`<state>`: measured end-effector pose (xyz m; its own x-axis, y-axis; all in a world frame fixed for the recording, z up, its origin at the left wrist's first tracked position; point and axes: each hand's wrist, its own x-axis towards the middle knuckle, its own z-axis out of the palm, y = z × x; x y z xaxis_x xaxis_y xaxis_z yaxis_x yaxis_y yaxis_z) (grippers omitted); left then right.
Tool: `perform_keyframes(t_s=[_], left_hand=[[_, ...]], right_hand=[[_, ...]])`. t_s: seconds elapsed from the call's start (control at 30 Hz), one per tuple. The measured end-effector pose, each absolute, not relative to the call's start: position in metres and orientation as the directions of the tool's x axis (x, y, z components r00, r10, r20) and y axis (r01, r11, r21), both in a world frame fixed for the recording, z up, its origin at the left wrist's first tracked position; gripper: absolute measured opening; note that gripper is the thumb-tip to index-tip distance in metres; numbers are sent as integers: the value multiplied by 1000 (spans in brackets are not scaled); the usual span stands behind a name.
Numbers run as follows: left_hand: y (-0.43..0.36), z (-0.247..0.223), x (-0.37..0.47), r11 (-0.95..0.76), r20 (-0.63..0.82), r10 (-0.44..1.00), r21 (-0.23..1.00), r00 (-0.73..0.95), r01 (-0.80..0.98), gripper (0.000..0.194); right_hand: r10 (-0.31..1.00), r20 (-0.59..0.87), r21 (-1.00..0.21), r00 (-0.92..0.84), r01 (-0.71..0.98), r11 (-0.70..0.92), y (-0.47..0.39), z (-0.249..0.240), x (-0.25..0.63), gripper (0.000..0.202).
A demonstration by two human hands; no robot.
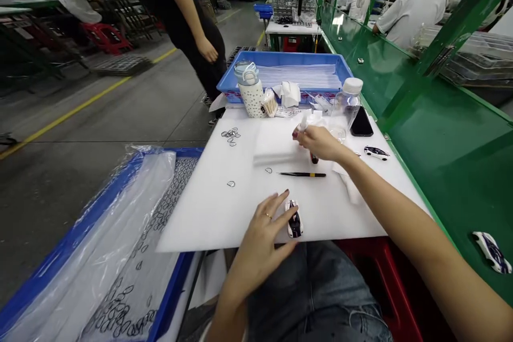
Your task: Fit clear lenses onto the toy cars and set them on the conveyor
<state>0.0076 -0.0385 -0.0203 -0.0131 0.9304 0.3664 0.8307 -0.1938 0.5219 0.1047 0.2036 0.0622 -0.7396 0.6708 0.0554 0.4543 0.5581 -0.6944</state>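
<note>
Desk point(200, 227): white, flat.
Left hand point(260, 232): fingers apart, one at the toy car point(294, 224).
Right hand point(321, 143): toward the far edge; cannot tell if its grip holds anything.
Toy car: by the near edge; best steadied softly.
Tweezers point(302, 175): mid-desk, tips toward the left edge.
Small loop point(268, 170): by those tips; easy to lose, so go slow.

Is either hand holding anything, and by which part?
The left hand is spread beside a toy car, one finger over its top, no closed grip showing. The right hand has fingers bunched at something white; a hold cannot be told.
</note>
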Motion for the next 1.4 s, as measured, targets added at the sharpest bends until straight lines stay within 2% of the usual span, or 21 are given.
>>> perform_keyframes(t_s=[0.1, 0.2, 0.27, 0.33, 0.4, 0.5, 0.6, 0.67, 0.9, 1.23, 1.4], left_hand=[[-33, -16, -4, -259, 365, 930, 590, 34, 764, 54], [-25, -14, 15, -201, 394, 910, 690, -129, 695, 45], [-21, -12, 35, -147, 393, 883, 750, -257, 645, 38], [-17, -11, 51, -97, 381, 853, 788, -358, 608, 33], [-16, -11, 59, -68, 377, 830, 800, -411, 596, 31], [-17, -12, 59, -55, 370, 828, 803, -422, 594, 32], [-18, -13, 54, -32, 342, 836, 811, -429, 584, 31], [-18, -12, 52, -21, 331, 840, 812, -430, 583, 28], [-16, -12, 52, -35, 346, 836, 808, -426, 588, 26], [-17, -13, 53, -2, 313, 841, 817, -441, 577, 26], [-17, -12, 54, 10, 310, 837, 815, -450, 580, 25]], right_hand=[[622, 197, -903, -758, 107, 416, 183, 65, 124, 25], [655, 312, -949, -688, -187, 255, 147, 47, 150, 19], [741, 260, -964, -619, -216, 158, 125, 29, 163, 20], [799, 150, -986, -582, -150, 76, 110, 13, 172, 24], [799, 96, -991, -593, -133, 20, 103, 8, 176, 41], [754, 174, -953, -633, -300, -32, 97, 19, 175, 69], [715, 266, -854, -647, -503, -138, 90, 35, 168, 73], [714, 279, -803, -643, -563, -194, 85, 41, 162, 74], [734, 188, -846, -652, -487, -216, 79, 36, 154, 70], [741, 228, -863, -631, -484, -146, 76, 37, 155, 69], [828, 111, -945, -550, -315, -83, 67, 47, 156, 71]])
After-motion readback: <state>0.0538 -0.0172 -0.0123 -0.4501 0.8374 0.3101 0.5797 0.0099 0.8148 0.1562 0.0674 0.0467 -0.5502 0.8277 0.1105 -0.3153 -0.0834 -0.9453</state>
